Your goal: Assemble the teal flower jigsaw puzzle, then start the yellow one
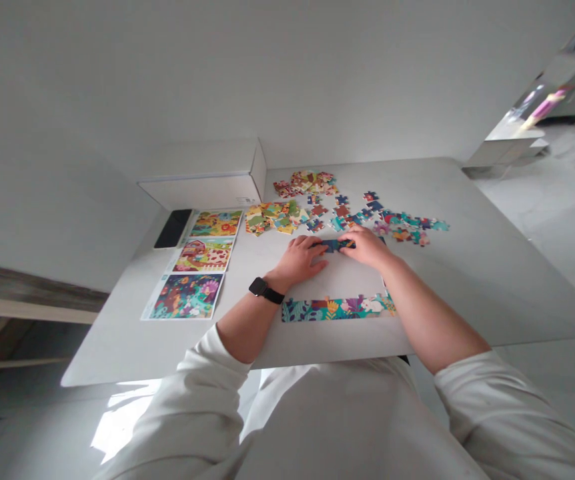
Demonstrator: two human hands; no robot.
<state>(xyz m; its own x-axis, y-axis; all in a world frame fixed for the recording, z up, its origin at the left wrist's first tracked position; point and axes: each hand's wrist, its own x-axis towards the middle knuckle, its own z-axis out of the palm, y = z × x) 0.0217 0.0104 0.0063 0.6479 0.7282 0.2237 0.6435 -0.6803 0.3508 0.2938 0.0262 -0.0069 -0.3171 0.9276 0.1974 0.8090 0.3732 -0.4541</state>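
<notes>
Blue puzzle pieces (333, 246) touch left hand (298, 260) and right hand (369, 248).

Head-worn view, facing forward and down, table (497, 267) near

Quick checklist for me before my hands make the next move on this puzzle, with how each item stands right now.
1. Both hands at the dark blue pieces: ok. The left hand is at their left end, the right hand at their right.
2. Dark blue pieces fully interlocked: cannot tell; fingers cover both ends.
3. Joined strip visible end to end: not ok; the right forearm hides its right end.
4. Nearest picture sheet uncovered: ok, left of the strip.
5. All pieces joined: not ok; loose teal pieces lie beyond the right hand.
</notes>
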